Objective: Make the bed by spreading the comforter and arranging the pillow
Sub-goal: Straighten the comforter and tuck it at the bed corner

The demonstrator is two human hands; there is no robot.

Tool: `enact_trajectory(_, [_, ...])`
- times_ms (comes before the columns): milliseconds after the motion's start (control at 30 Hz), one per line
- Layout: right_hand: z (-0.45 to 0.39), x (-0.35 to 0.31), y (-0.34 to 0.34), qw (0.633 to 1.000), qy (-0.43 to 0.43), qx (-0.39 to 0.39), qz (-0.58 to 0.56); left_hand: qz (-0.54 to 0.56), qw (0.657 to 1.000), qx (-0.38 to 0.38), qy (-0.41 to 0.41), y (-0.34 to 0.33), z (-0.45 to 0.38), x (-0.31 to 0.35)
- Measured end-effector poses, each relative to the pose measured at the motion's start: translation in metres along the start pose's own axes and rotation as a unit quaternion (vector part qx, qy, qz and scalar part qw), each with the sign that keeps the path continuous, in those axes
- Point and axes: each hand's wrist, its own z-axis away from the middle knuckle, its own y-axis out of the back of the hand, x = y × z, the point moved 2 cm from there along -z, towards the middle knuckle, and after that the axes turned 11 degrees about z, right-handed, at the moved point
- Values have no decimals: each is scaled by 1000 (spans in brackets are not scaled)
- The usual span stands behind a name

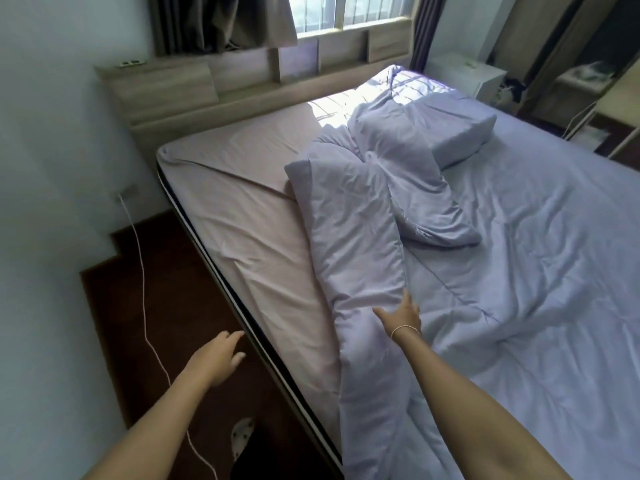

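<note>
Comforter (360, 237) folded back on itself along the near side of the bed, a long doubled strip running from the foot toward the headboard (194, 95), with the pinkish fitted sheet (242, 209) bare beside it. Right hand (401, 315) is down on that folded edge, fingers spread, thumb out to the left; it looks to be pressing or just starting to pinch the fold, and I can't tell whether cloth is actually pinched. Left hand (221, 358) hovers open and empty off the mattress edge (221, 271), over the dark floor. Pillow (450, 129) sits up near the head on the far side, half tangled with a bunched corner of the comforter.

For the step in hand, unfolding that flap toward the near side: best to take a firm pinch of the top layer only, bring the left hand in to grab the same edge closer to the foot, then lift and sweep both outward together so the flap rolls over and drapes past the mattress edge. Pulling with one hand alone would likely drag the strip askew. The bunched corner by the pillow will want freeing too, and the white cable (142, 271) on the floor is worth stepping around
</note>
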Motion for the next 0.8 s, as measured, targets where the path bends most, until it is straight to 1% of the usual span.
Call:
enact_trajectory(100, [-17, -20, -1, 997, -79, 15, 3, -6, 1000, -8, 22, 34, -28, -52])
enact_trajectory(200, [-31, -44, -2, 986, -161, 26, -27, -24, 999, 7, 28, 79, -67, -95])
enact_trajectory(267, [-33, -68, -5, 990, -136, 34, -30, -48, 998, 17, 22, 112, -92, -110])
enact_trajectory(367, [-18, -114, -23, 997, -49, 49, -23, -99, 994, 34, -18, 157, -136, -111])
enact_trajectory(433, [0, -142, -45, 997, 6, 72, 2, -106, 992, 39, -59, 176, -164, -91])
enact_trajectory(500, [15, -163, -69, 997, 39, 63, 11, -97, 989, 25, -105, 183, -193, -59])
enact_trajectory(567, [30, -174, -88, 996, 82, 16, 24, -84, 983, 16, -164, 183, -218, -16])
enact_trajectory(667, [50, -182, -101, 988, 127, -65, 53, -81, 958, 13, -275, 174, -243, 57])
enact_trajectory(700, [57, -184, -102, 982, 144, -108, 62, -84, 951, 7, -297, 169, -247, 79])
enact_trajectory(733, [63, -184, -103, 971, 153, -169, 68, -88, 944, 5, -317, 165, -249, 99])
enact_trajectory(800, [68, -181, -104, 945, 135, -294, 46, -99, 929, 2, -358, 155, -249, 134])
